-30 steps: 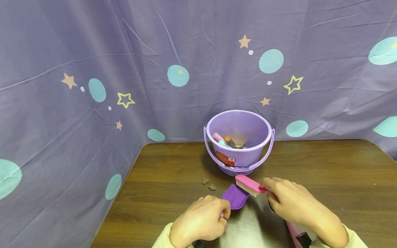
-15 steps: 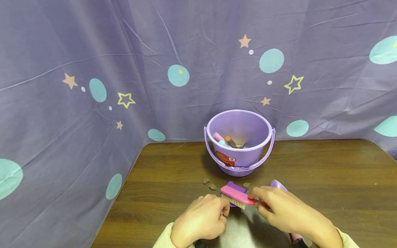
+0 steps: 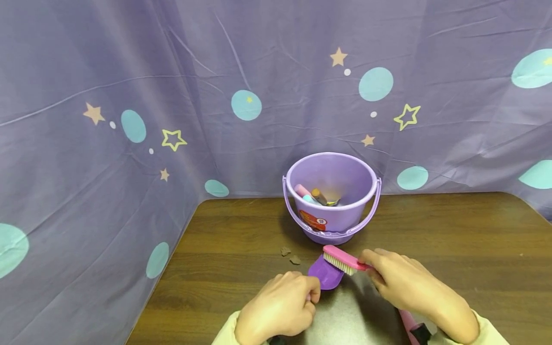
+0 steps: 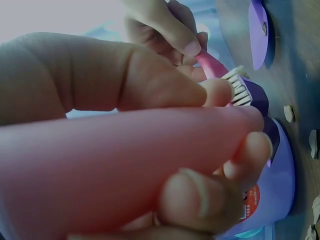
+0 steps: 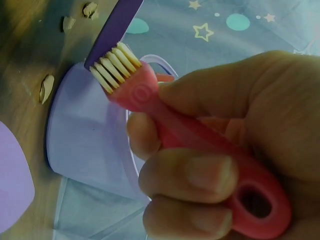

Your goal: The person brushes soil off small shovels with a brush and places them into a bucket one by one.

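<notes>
In the head view, my left hand (image 3: 280,304) grips a toy shovel by its pink handle (image 4: 110,160); the purple blade (image 3: 326,278) lies low over the table. My right hand (image 3: 407,282) holds a pink brush (image 3: 345,257), fingers wrapped round the handle (image 5: 215,150) in the right wrist view. Its cream bristles (image 5: 115,67) are at the blade's far right edge; whether they touch it I cannot tell. Thin brown flakes (image 3: 295,259) lie on the wood left of the blade, with more flakes (image 4: 289,113) in the left wrist view.
Behind the hands stands a purple bucket (image 3: 345,218) with several items inside, its handle hanging forward. A second shovel, with a purple blade (image 5: 12,185) and pink handle (image 3: 408,323), lies under my right forearm. A patterned curtain (image 3: 276,143) borders the table (image 3: 233,230).
The right hand's brush swept left and nearer across the shovel blade, then returned to the blade's far right edge. My left hand has hardly moved; the bucket stays put.
</notes>
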Demonstrator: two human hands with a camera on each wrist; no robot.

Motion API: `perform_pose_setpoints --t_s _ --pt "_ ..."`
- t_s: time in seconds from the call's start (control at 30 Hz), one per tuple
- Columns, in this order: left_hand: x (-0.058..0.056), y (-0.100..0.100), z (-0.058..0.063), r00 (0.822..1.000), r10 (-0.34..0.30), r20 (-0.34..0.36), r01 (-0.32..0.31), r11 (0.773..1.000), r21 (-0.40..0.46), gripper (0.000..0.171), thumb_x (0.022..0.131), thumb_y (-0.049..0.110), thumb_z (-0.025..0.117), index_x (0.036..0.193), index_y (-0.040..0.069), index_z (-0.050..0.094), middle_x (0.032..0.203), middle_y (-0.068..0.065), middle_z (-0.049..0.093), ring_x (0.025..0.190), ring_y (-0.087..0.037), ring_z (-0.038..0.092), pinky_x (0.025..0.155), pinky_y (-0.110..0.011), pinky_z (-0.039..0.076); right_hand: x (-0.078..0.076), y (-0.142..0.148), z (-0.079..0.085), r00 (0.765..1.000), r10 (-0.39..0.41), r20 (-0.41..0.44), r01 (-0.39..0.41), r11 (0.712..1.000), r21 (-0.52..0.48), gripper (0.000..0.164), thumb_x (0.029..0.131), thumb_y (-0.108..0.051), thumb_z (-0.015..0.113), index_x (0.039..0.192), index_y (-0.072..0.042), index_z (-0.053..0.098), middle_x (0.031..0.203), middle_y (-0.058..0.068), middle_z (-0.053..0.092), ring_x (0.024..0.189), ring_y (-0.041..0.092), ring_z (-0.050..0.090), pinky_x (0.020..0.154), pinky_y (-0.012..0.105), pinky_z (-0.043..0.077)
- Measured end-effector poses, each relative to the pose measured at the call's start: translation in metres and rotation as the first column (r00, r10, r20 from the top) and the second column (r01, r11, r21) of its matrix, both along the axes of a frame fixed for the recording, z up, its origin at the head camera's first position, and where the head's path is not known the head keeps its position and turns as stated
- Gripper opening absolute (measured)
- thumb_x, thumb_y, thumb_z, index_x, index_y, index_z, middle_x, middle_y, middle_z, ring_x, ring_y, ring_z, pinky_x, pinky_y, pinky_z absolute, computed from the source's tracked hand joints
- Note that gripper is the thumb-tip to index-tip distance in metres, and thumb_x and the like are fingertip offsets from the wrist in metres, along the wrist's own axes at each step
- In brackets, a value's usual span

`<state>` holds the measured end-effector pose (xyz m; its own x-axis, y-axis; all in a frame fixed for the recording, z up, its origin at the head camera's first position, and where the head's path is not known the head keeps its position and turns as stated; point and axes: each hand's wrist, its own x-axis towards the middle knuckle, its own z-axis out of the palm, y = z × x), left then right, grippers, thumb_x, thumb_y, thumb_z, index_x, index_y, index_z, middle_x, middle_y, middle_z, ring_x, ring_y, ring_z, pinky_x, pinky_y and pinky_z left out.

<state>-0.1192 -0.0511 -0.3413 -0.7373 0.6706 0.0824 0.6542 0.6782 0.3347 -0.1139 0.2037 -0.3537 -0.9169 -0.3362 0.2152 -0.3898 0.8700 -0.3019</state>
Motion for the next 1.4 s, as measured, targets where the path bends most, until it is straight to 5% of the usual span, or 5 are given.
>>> perform_pose_setpoints --t_s 0.53,0.87,1.13,1.4 --pt "0.004 0.001 0.003 0.998 -0.054 -0.025 0.054 0.999 0.001 0.021 0.067 0.008 0.059 0.069 0.027 0.053 0.064 0.016 0.044 0.058 -0.002 0.042 0.052 -0.019 0.034 0.000 0.013 0.006 0.994 -0.106 0.031 0.103 0.991 0.086 0.021 0.086 -0.010 0.060 0.091 -0.030 0.056 0.077 -0.015 0.046 0.057 0.007 0.041 0.048 0.030 0.033" --pt "0.004 0.002 0.000 1.000 -0.021 -0.020 0.023 0.998 0.052 0.020 0.070 0.008 0.057 0.073 0.025 0.049 0.065 0.015 0.043 0.057 -0.002 0.042 0.051 -0.018 0.034 0.002 0.020 0.013 0.992 -0.122 0.037 0.119 0.990 0.082 0.025 0.084 -0.006 0.057 0.095 -0.028 0.058 0.075 -0.015 0.052 0.059 0.009 0.043 0.047 0.031 0.032" --pt "0.004 -0.002 -0.004 0.999 0.018 0.046 -0.022 0.997 0.080 0.016 0.080 0.008 0.054 0.082 0.023 0.049 0.065 0.014 0.043 0.061 -0.003 0.045 0.056 -0.019 0.037 0.003 0.020 0.015 0.992 -0.119 0.046 0.115 0.990 0.085 0.025 0.086 -0.009 0.057 0.099 -0.031 0.059 0.079 -0.017 0.056 0.062 0.006 0.047 0.049 0.031 0.035" --pt "0.001 -0.012 -0.016 0.979 0.056 0.196 -0.090 0.982 0.167 0.011 0.088 0.017 0.055 0.095 0.021 0.047 0.070 0.014 0.046 0.062 -0.002 0.047 0.059 -0.021 0.041 0.008 0.019 0.016 0.994 -0.106 -0.001 0.106 0.993 0.049 0.027 0.086 -0.007 0.056 0.095 -0.033 0.060 0.078 -0.022 0.053 0.062 0.002 0.046 0.051 0.029 0.036"
